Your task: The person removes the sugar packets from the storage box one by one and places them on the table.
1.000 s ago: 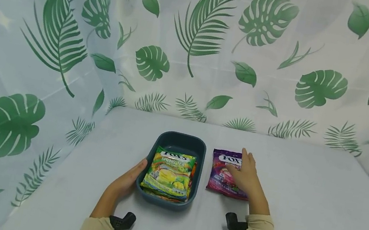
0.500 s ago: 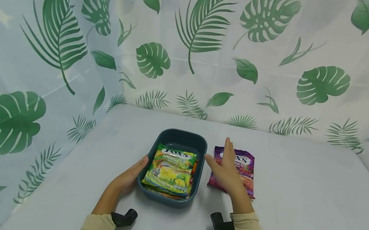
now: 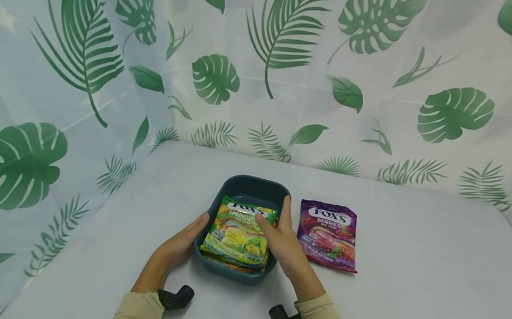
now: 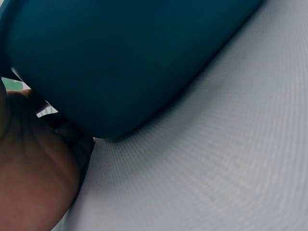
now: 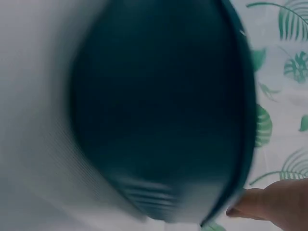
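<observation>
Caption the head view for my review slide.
Left hand and right hand flank a dark blue bin holding a Spring Tea bag; a Berries bag lies outside.

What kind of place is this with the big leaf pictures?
Probably a little indoor filming corner: there are leaf-printed sheets behind and beside a white tabletop, and two black wrist cameras.

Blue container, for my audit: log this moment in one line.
left hand: at left side of blue container | right hand: at right side, thumb over green bag | green bag: inside | purple bag: on table
</observation>
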`<state>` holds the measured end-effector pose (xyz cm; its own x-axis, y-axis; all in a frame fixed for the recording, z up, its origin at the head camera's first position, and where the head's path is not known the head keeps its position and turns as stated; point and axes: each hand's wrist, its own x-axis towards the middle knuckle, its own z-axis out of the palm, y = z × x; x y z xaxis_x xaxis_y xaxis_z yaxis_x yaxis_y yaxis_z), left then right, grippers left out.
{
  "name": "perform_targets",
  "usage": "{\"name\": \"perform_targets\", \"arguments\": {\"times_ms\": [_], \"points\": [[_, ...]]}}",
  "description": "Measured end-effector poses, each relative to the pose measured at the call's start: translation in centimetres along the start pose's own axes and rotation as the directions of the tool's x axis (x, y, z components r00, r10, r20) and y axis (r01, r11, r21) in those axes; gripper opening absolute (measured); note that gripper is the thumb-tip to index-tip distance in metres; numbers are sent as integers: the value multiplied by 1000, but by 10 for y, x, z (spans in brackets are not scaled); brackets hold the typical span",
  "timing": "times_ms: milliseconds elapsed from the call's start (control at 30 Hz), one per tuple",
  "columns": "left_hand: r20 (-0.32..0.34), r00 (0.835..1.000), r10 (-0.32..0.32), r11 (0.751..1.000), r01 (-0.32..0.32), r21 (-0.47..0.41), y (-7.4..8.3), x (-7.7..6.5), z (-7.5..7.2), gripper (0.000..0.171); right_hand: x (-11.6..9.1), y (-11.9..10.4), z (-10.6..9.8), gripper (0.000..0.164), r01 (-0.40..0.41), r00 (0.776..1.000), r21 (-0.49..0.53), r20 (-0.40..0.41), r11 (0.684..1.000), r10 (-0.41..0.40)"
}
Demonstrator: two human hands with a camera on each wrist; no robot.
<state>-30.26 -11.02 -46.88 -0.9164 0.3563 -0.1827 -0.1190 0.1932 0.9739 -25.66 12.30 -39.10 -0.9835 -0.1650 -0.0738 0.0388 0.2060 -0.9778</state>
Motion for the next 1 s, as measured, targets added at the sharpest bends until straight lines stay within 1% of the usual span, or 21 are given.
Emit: {"name": "perform_targets", "arguments": {"times_ms": [233,300,400,533,633,700,800,867,1000], "points": [[-12,1000,-14,1000,14,14,0,-1,-1,78,-1,1,10,89,-44,999,28,11,999,44],[-13,1000,-16,1000,17,16,0,-1,-1,80,0,2,10,89,-46,999,52,13,998,46],[-12,1000,-17,1000,17,14,0,0,-1,80,1,3,11,89,-77,997,108,25,991,75],[0,1000,-6,1000,6,19,1,0,-1,78,3,5,14,88,-168,986,177,39,970,164],[2,1000,-2,1000,2,21,2,0,-1,75,6,7,15,87,-212,977,223,49,951,206],[-1,1000,-5,1000,5,15,2,0,0,73,6,7,15,85,-226,974,251,63,941,217],[-17,1000,-24,1000,24,19,2,1,0,73,8,7,13,79,-223,975,314,93,923,204],[-17,1000,-23,1000,23,19,2,1,0,72,8,6,12,77,-226,974,336,99,914,205],[-9,1000,-15,1000,15,20,2,2,-1,71,8,5,7,79,-216,976,440,129,872,176]]}}
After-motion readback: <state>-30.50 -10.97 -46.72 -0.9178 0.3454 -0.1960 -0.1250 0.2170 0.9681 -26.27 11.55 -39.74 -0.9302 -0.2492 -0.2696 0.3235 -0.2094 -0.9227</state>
